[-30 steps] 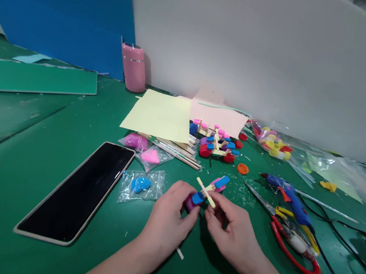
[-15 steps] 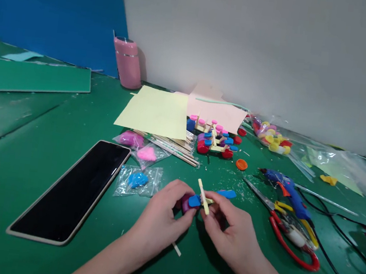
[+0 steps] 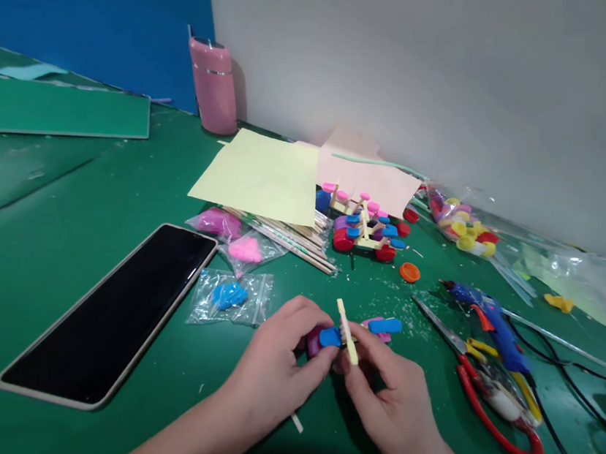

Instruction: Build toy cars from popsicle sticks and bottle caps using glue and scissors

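Observation:
Both my hands hold a small craft model [image 3: 348,330] made of pale wooden sticks with blue, pink and purple bottle caps. My left hand [image 3: 278,360] pinches its left end, by a purple cap and a blue piece. My right hand [image 3: 390,396] pinches the pale stick in the middle from the right. The model's blue and pink right end sticks out just above the green table [image 3: 91,194]. A short white stick piece [image 3: 297,423] lies under my left wrist.
A black phone [image 3: 116,307] lies left of my hands. Small bags of blue [image 3: 229,297] and pink [image 3: 245,251] pieces, wooden sticks [image 3: 290,239], finished cap models [image 3: 366,227], an orange cap [image 3: 409,272], blue glue gun [image 3: 490,320], red scissors [image 3: 486,397], yellow paper [image 3: 265,178] and pink bottle [image 3: 213,86] surround them.
My hands turned the model so its blue and pink end dropped from raised to nearly level. The view shifted slightly; my hands stayed in about the same place.

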Action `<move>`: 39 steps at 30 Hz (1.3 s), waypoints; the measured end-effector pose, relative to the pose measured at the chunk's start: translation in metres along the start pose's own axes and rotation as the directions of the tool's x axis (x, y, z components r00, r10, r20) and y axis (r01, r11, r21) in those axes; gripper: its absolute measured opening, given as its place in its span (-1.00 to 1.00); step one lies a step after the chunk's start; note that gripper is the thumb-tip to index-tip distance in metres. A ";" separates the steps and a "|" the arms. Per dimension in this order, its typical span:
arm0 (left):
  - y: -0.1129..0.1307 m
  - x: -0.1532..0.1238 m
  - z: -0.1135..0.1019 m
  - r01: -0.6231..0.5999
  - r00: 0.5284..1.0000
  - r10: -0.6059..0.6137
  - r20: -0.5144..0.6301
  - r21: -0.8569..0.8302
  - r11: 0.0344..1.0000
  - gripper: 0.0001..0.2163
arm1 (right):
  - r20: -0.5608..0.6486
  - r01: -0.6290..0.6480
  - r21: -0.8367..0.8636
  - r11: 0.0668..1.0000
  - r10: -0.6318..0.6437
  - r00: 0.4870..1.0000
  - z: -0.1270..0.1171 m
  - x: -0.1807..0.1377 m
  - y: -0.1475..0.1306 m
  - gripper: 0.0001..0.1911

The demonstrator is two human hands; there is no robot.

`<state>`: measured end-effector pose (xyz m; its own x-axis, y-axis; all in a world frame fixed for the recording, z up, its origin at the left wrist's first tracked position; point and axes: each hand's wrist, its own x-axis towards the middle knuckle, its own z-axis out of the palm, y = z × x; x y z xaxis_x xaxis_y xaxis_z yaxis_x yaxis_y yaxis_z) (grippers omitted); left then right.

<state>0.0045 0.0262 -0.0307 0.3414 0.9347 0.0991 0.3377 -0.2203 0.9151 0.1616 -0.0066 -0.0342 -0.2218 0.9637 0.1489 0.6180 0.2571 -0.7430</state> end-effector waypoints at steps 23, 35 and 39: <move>-0.001 -0.001 0.004 0.001 1.000 -0.001 -0.003 0.000 1.000 -0.88 | -0.012 0.035 -0.019 0.999 -0.035 0.999 0.002 -0.001 0.006 -0.62; -0.002 -0.001 0.005 0.010 1.000 -0.010 -0.007 -0.041 0.999 -0.86 | 0.009 -0.003 -0.007 1.000 0.003 1.000 0.003 -0.002 0.006 -0.62; -0.001 -0.001 0.005 0.012 1.000 -0.013 -0.007 -0.044 0.999 -0.87 | 0.010 -0.004 -0.006 1.000 0.004 1.000 0.002 -0.001 0.005 -0.61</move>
<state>0.0085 0.0240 -0.0336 0.3309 0.9393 0.0903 0.3027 -0.1963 0.9326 0.1632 -0.0064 -0.0398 -0.2273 0.9638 0.1395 0.6233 0.2540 -0.7396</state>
